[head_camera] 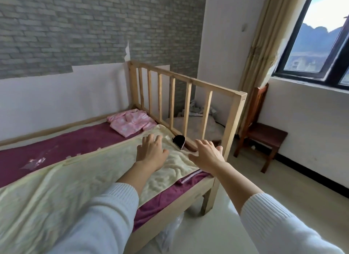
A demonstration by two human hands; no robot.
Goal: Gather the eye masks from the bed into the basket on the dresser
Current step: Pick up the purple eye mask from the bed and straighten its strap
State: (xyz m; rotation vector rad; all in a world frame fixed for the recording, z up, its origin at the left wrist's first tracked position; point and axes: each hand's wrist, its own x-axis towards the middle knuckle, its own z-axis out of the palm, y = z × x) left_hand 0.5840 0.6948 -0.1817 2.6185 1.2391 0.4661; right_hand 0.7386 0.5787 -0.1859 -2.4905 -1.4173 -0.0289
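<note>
A black eye mask (179,140) with a pale strap lies at the foot of the wooden bed (196,194), beside the slatted footboard (188,83) and at the edge of a cream blanket (79,180). My left hand (151,151) hovers over the blanket just left of the mask, fingers spread and empty. To the right of the mask, my right hand (206,154) reaches out with fingers apart, holding nothing. Neither hand touches the mask. The basket and dresser are out of view.
Folded pink clothing (130,124) lies on the maroon sheet (62,146) by the wall. A clear plastic wrapper (35,162) rests on the sheet at left. A wooden chair (262,132) stands by the window. Crumpled bedding (196,121) sits behind the footboard.
</note>
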